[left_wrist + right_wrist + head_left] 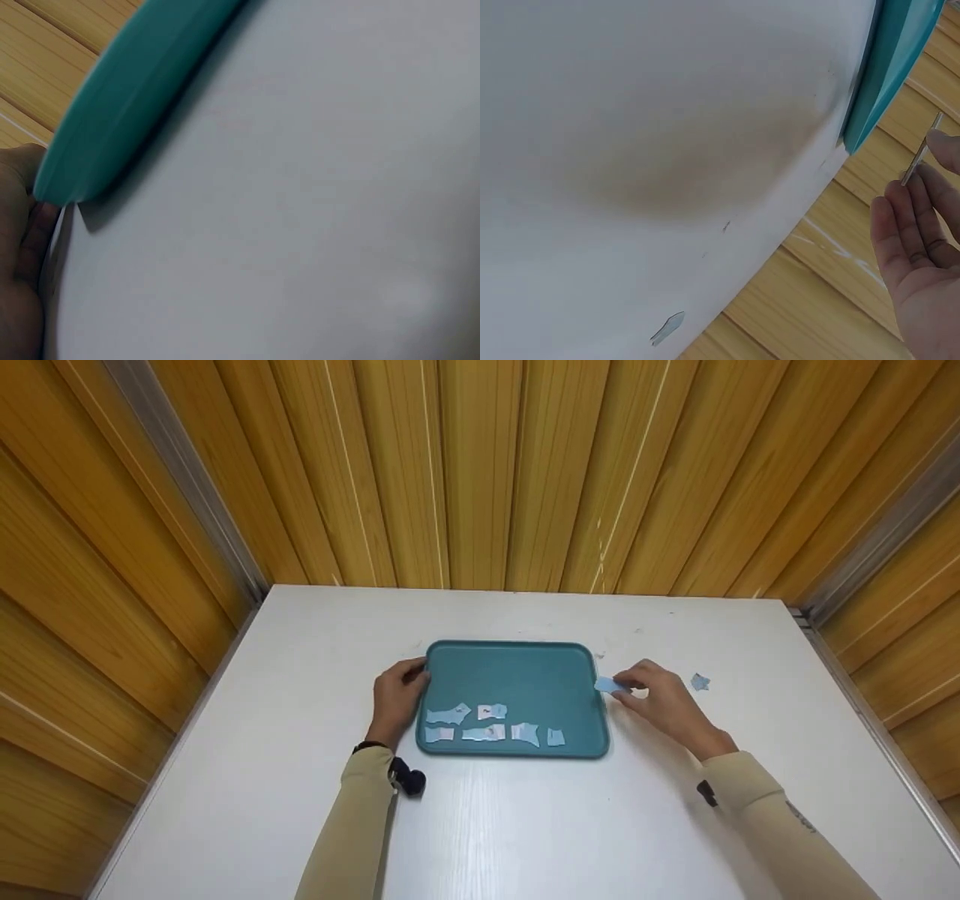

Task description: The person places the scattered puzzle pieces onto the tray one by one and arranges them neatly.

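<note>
A teal tray point(517, 675) lies on the white table. My left hand point(396, 697) holds its left rim with thumb and fingers; in the left wrist view part of that hand point(19, 247) shows beside the tray's edge point(112, 112). Between thumb and fingers, my right hand point(664, 701) pinches a flat light-blue piece point(606, 685) over the tray's right rim. Seen edge-on in the right wrist view, the piece point(921, 150) looks thin and stiff. Several jagged light-blue pieces, some with pale printed parts, lie in two rows near the tray's front, among them a wide piece point(484, 733).
Right of the tray, another jagged blue piece point(700, 682) lies on the table point(517, 825). Small scraps or marks point(600, 655) show near the tray's back right corner. Wood-patterned panels point(480, 472) stand behind the table and at both sides.
</note>
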Motion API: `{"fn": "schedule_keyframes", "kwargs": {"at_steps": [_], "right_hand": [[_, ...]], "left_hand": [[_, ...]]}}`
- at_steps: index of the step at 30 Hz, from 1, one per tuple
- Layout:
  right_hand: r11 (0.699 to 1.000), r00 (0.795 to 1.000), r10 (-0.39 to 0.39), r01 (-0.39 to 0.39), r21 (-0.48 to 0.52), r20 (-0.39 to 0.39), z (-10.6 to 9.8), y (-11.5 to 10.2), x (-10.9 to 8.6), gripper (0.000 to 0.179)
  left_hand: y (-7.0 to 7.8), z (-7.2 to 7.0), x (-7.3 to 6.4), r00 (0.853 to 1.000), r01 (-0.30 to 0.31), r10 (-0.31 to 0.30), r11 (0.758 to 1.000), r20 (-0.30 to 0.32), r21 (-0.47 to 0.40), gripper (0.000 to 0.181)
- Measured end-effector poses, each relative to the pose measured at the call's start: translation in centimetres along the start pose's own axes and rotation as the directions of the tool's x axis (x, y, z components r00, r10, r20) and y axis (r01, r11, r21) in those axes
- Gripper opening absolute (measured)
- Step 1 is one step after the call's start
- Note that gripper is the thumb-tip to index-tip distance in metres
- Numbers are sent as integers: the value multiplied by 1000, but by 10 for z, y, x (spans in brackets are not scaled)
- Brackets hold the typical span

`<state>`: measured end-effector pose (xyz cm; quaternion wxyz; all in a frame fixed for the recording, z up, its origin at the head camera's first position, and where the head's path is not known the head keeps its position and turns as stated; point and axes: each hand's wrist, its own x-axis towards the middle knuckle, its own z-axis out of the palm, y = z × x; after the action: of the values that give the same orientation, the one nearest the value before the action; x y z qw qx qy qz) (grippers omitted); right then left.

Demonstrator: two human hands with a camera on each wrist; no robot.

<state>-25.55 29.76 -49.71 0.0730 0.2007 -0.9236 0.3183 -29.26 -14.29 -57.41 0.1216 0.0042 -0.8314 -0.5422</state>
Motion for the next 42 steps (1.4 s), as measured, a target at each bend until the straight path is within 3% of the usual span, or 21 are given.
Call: {"fn": "schedule_keyframes", "kwargs": {"at_steps": [16, 29, 42], "right_hand": [[998, 994, -51, 47, 49, 96, 31, -30, 26, 26], [999, 978, -31, 26, 31, 205, 58, -42, 38, 23], [995, 957, -98, 104, -8, 273, 75, -50, 42, 21]], "left_hand": [[2, 0, 0, 1000, 16, -16, 1000, -7, 10, 33], [4, 1, 0, 1000, 18, -18, 1000, -6, 4, 32], [2, 1, 1, 1000, 17, -17, 1000, -13, -10, 32]]}}
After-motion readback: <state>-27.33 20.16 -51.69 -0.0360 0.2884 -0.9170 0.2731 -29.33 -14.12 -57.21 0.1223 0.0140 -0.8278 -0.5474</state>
